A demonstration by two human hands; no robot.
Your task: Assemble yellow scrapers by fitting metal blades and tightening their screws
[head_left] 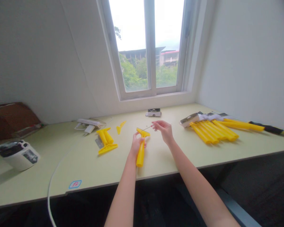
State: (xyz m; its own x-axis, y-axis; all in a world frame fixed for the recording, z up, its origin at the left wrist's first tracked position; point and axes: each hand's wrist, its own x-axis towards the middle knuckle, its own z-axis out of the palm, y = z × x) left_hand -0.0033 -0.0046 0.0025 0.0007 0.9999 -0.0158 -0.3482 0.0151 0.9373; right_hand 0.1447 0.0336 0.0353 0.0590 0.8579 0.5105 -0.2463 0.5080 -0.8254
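Observation:
My left hand [136, 145] is wrapped round the neck of a yellow scraper [140, 156], whose wide head points away from me and whose thick handle points toward the table's front edge. In my right hand [164, 129], the fingers pinch a thin screwdriver-like tool [147, 128]. Its shaft reaches left to the scraper's head; whether the tip touches is too small to tell. Left of my hands lie more yellow scraper parts [106, 138], with a grey blade among them. A loose yellow head piece [120, 127] lies farther back. Tiny pieces are on the table beneath my right hand.
Several yellow-handled scrapers [210, 132] lie in a row on the right, beside a black-handled tool [266, 128]. A small black-and-white box [153, 112] sits under the window. At left are a white canister [20, 156], a power strip [87, 124] and a cable [50, 186].

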